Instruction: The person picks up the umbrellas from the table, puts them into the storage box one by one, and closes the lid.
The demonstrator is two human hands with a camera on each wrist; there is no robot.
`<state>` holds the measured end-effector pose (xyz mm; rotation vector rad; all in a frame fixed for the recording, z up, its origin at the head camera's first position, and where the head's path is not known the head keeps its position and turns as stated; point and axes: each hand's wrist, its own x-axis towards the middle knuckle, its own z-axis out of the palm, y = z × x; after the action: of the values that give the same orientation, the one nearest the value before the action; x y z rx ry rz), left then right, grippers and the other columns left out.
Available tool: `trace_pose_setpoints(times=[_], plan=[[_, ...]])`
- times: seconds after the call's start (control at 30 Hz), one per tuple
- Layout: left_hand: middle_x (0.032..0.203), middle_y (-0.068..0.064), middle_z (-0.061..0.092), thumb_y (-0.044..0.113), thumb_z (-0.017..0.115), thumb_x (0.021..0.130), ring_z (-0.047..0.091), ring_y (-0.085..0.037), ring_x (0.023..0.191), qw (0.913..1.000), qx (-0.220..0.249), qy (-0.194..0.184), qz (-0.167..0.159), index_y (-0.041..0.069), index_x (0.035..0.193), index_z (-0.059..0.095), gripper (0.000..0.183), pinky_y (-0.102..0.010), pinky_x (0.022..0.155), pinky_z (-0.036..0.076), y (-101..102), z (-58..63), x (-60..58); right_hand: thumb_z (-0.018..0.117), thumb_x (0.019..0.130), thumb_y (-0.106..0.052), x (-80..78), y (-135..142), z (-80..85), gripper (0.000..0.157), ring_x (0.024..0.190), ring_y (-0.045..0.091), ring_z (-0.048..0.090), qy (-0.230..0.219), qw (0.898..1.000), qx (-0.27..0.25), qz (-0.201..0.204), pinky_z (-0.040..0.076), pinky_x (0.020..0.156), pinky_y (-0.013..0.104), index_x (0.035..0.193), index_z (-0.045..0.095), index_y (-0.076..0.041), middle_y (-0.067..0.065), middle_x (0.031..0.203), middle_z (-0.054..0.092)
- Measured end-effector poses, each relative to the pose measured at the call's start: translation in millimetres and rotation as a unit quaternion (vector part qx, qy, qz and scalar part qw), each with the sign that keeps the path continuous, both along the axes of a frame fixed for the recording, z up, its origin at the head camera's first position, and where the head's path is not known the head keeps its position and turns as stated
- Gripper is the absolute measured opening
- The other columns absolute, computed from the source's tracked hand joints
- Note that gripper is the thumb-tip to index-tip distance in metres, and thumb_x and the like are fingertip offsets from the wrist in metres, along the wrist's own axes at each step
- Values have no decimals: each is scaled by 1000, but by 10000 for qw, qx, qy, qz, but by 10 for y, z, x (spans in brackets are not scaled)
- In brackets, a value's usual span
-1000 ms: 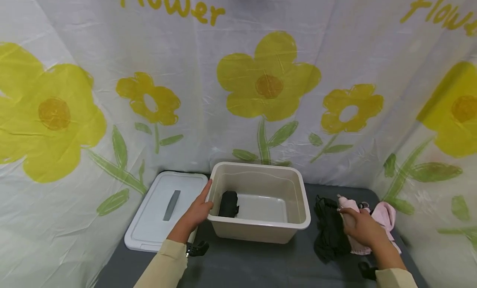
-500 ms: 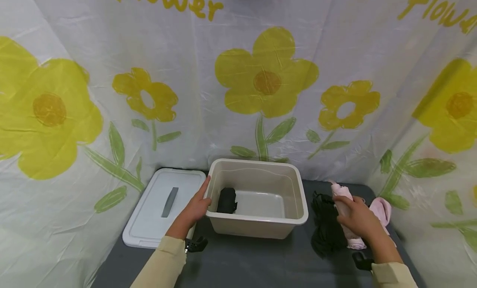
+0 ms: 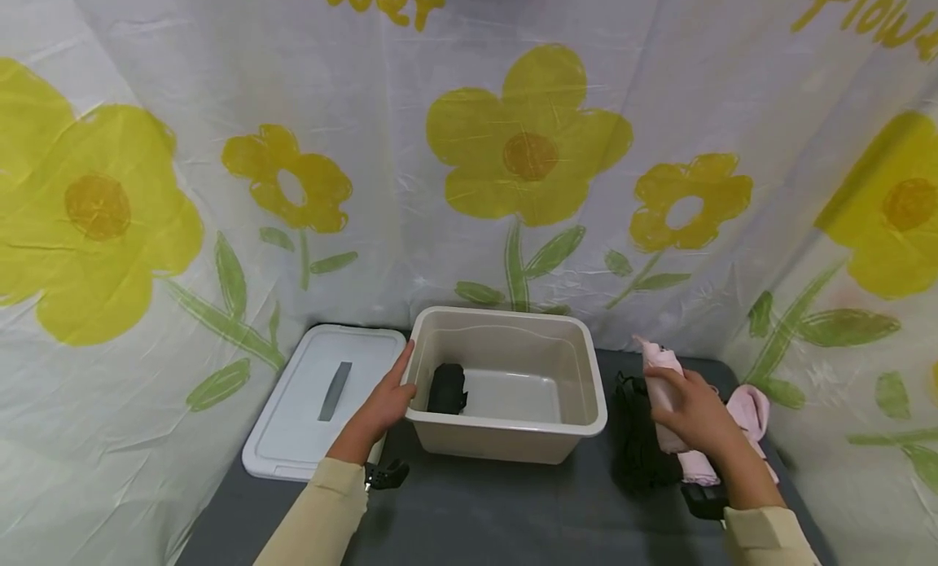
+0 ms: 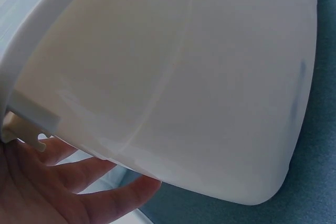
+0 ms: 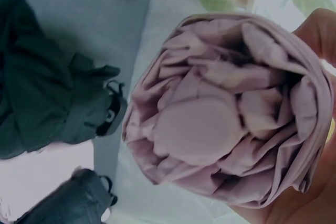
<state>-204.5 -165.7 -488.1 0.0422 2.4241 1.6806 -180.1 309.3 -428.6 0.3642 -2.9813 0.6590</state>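
My right hand (image 3: 692,411) grips a pink folded umbrella (image 3: 665,391), raised above the other bundles on the right. In the right wrist view the umbrella's round end and gathered pleats (image 5: 197,129) face the camera. My left hand (image 3: 381,407) rests at the left rim of a beige storage bin (image 3: 506,445). In the left wrist view its spread, fairly straight fingers (image 4: 118,198) touch the bin's outer wall (image 4: 210,87). Inside the bin, at its left end, lies a black folded bundle (image 3: 446,388).
A white lid (image 3: 293,423) with a grey handle lies left of the bin. Black folded fabric (image 3: 639,444) and pink folded fabric (image 3: 749,410) lie on the grey table (image 3: 506,517) at right. A flower-print sheet (image 3: 396,183) hangs close behind and at both sides.
The right hand has lifted the pink umbrella off the pile, tilting it up and slightly left. My left hand stays at the bin's rim. The head view has shifted slightly.
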Motion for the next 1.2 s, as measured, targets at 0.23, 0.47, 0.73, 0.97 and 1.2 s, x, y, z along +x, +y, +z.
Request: trace_pose_setpoints(times=[0.23,0.47,0.73,0.97,1.2], plan=[[164,-11,7,1,34,90,11,-37,149,10000,28,10,-24,29,157,2,79,-65,111,20,-2,16,8,67,86,-22,-25,-96,84,58,101,45,57,-50,9994,-335,-68,47,68,55,140,49,-15,31,132,47],[163,-13,8,1,35,90,12,-36,148,9999,56,93,-42,27,158,3,79,-62,113,19,-4,-16,-15,65,89,-24,-54,-184,159,60,104,45,57,-529,9951,-806,-233,53,65,47,145,43,-18,28,141,42],[164,-12,7,2,34,91,10,-35,149,10000,-7,39,-17,29,157,2,78,-63,114,17,5,-46,-35,64,90,-23,-89,-299,225,61,102,43,59,-780,9877,-1345,-139,53,64,44,147,41,-19,29,141,41],[164,-13,8,2,35,90,12,-36,148,10000,16,70,-2,28,157,2,79,-63,113,19,13,-42,-32,64,91,-25,-134,-413,270,61,102,41,59,-840,9842,-1559,-52,53,64,41,147,41,-22,27,143,40],[163,-13,9,3,35,91,15,-37,148,9999,48,82,30,29,157,3,78,-64,111,24,22,-38,-15,64,91,-21,-191,-537,306,60,104,42,59,-905,9803,-1749,120,55,66,42,146,42,-21,26,145,38]])
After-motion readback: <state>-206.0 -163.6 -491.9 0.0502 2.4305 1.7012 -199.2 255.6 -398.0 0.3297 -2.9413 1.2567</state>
